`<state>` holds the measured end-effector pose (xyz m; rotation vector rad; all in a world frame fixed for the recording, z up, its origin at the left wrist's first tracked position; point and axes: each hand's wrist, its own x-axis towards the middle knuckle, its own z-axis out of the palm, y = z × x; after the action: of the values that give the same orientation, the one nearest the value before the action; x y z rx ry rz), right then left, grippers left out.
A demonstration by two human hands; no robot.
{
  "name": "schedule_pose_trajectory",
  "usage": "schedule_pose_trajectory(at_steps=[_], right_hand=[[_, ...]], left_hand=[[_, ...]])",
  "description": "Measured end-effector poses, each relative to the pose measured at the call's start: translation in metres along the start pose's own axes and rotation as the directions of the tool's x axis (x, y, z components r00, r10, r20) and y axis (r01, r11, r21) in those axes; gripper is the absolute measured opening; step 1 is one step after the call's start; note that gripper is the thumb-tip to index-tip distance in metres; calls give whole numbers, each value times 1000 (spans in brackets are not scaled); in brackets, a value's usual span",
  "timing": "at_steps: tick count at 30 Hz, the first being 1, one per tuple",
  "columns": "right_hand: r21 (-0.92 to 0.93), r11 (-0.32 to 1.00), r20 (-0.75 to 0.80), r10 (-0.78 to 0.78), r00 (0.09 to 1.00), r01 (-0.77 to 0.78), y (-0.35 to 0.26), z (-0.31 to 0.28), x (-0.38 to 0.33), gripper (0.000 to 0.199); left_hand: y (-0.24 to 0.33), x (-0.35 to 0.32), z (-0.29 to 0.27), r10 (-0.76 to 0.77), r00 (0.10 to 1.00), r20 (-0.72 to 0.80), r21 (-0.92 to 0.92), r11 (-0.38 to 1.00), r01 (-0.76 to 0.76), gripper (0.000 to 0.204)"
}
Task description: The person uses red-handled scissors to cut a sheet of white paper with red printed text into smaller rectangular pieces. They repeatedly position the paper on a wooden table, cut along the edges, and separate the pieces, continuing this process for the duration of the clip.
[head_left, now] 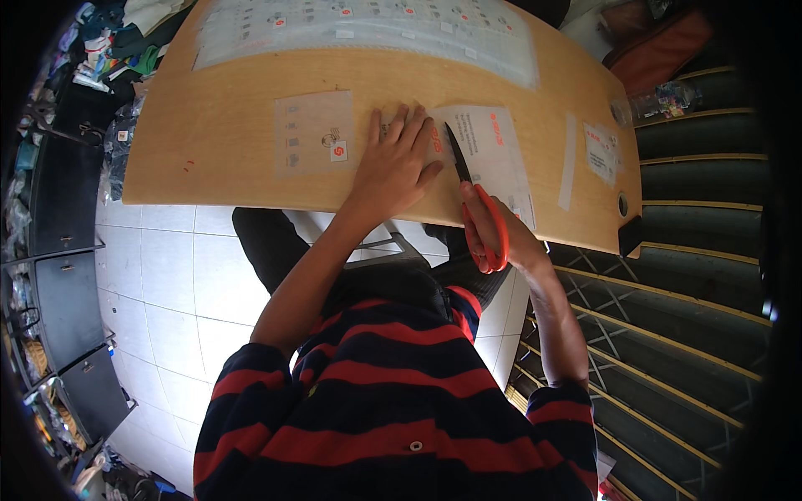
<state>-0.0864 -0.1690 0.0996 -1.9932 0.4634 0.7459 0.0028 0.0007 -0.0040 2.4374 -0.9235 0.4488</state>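
Note:
My left hand (pixel 398 163) lies flat near the table's front edge with its fingers stretched out. It presses on a translucent printed plastic sheet (pixel 493 142), part of which is hidden under the palm. My right hand (pixel 501 230) grips a pair of scissors (pixel 494 242) by the red handles. The dark blades point up and left across the sheet, close to my left fingers; they look nearly closed. Left of my left hand, a separate square of printed plastic (pixel 313 134) rests flat on the wood.
A large printed plastic sheet (pixel 368 37) covers the far part of the wooden table (pixel 217 142). To the right lie a clear strip (pixel 567 163) and a small printed piece (pixel 601 154). Dark cabinets (pixel 63 200) stand at the left. A slatted shutter (pixel 693 284) is at the right.

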Motion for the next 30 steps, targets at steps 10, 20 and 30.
schedule_pose_trajectory(at_steps=[10, 20, 30], right_hand=[[-51, 998, 17, -39, 999, 40, 1, -2, 2, 83], [-85, 996, 3, 15, 1000, -15, -3, -4, 10, 89], [-21, 1000, -22, 23, 999, -23, -1, -4, 10, 74]], left_hand=[[1, 1, -2, -27, 997, 67, -14, 999, 28, 64], [0, 0, -4, -29, 996, 83, 15, 999, 28, 65], [1, 1, -4, -30, 995, 94, 8, 1000, 29, 65]])
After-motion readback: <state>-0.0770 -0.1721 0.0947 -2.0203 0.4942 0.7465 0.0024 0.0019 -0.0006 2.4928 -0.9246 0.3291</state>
